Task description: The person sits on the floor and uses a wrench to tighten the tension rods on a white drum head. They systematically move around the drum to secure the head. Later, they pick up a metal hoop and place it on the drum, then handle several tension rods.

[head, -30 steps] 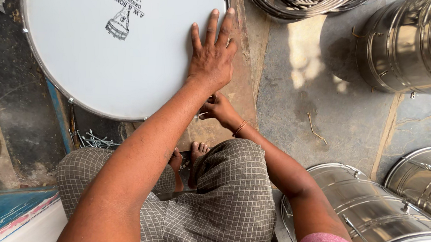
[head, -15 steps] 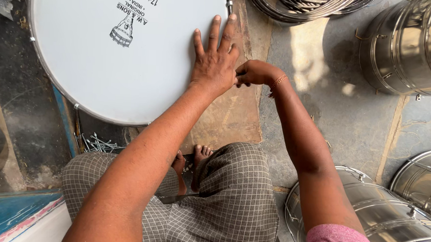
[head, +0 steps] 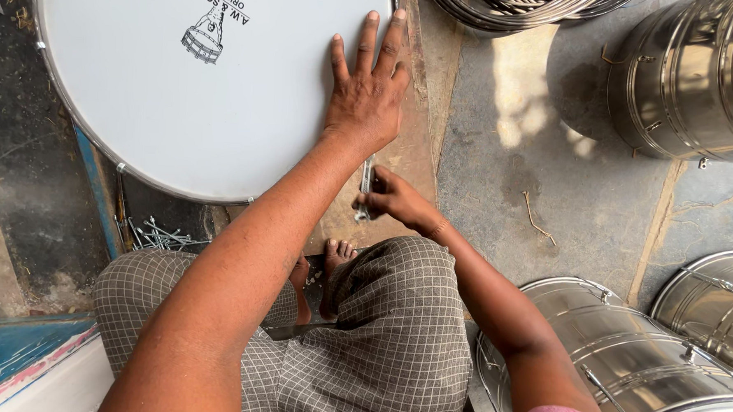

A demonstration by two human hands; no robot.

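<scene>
Head view, white drum [head: 182, 99], left hand [head: 367, 95] flat on it, right hand [head: 387, 194] gripping metal tool [head: 366, 181]

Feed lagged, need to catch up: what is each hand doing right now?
Left hand: open, flat on the white drumhead, holding nothing.
Right hand: closed on a thin metal rod by the drum's edge.

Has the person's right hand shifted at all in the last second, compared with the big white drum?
Yes. The right hand, half a second ago up beside the left hand at the drum rim, has dropped back toward the knees, now gripping a thin metal rod.
</scene>
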